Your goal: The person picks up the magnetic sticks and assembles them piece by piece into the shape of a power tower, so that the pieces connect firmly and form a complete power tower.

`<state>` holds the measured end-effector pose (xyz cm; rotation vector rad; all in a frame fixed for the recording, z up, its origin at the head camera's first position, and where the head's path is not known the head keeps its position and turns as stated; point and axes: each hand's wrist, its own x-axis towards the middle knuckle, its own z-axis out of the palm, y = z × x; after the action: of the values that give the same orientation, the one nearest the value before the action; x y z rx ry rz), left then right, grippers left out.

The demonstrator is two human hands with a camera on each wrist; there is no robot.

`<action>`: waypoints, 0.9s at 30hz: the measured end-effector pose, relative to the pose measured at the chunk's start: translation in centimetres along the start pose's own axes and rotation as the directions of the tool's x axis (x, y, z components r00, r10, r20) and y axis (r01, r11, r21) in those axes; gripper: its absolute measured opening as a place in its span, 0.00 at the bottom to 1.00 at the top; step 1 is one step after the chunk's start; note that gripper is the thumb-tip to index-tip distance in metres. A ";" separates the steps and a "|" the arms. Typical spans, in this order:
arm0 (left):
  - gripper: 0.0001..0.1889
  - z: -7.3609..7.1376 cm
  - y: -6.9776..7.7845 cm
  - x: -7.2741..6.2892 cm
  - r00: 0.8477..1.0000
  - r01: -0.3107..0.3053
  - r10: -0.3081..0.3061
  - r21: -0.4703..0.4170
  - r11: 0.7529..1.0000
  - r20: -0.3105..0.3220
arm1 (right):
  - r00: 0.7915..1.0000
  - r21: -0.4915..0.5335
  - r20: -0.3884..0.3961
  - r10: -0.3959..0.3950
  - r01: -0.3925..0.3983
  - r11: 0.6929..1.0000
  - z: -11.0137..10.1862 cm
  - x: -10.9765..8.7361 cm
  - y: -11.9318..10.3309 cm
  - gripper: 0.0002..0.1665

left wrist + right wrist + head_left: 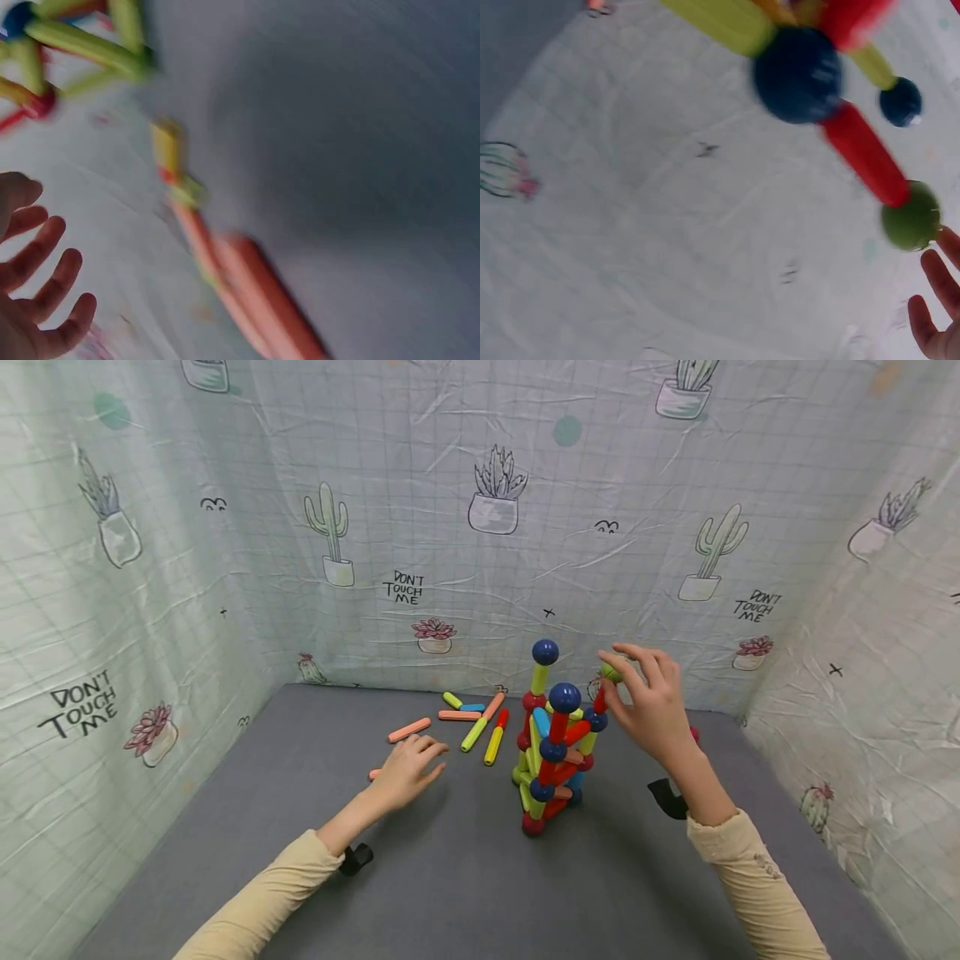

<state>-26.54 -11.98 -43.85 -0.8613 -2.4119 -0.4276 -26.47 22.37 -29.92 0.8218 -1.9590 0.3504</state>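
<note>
A tower of magnetic sticks and balls [552,752] stands on the grey table, with blue balls topping two of its uprights. My right hand [648,697] is at its upper right, thumb and forefinger about a green ball [911,215]. That ball sits on the end of a red stick [866,154], which joins a dark blue ball [798,73] of the tower. The other right fingers are loosely bent. To the left of the tower, my left hand [405,770] hovers low over the table with spread, relaxed fingers and nothing in them. A salmon stick [374,774] is partly hidden behind it.
Behind the left hand lie loose sticks, among them a salmon one [409,730], a blue one [472,707] and a yellow one [493,747]. A red piece [694,734] shows beyond the right wrist. Cactus-print cloth [480,577] encloses the table's back and sides.
</note>
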 end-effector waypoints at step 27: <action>0.01 0.9 -6.9 -3.8 0.948 -0.038 -0.044 0.249 0.968 0.315 | 0.986 0.190 -0.102 0.132 -0.111 0.975 2.8 -3.5 1.2 0.32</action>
<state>-28.91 -18.56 -47.56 -0.8648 -2.6855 0.0267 -27.98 23.10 -34.21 0.7821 -1.8936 0.6460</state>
